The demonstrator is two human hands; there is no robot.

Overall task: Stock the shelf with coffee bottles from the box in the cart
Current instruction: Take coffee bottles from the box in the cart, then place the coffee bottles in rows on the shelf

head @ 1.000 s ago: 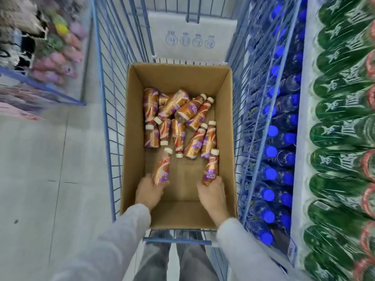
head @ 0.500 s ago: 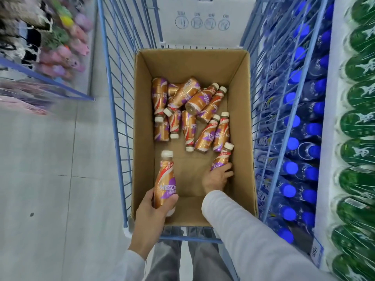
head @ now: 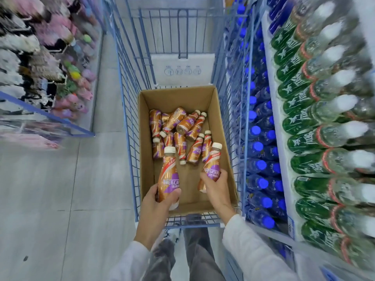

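- Your left hand [head: 160, 201] grips a copper-and-purple plastic coffee bottle with a white cap [head: 169, 175] round its lower body. It is held over the near left part of the brown open-topped cardboard box [head: 146, 159], cap pointing away from you.
- Your right hand [head: 216, 187] is wrapped round the middle of a second coffee bottle of the same kind [head: 212, 163] over the box's near right part. You may have it clear of the box floor, but the angle makes that hard to judge.
- The remaining coffee bottles [head: 182, 126] lie on their sides, heaped toward the box's far end.
- The box sits inside the blue wire cart [head: 129, 138].
- Right of the box, beyond the wire, stand rows of blue-capped bottles [head: 257, 147], then green-labelled clear bottles [head: 300, 122].
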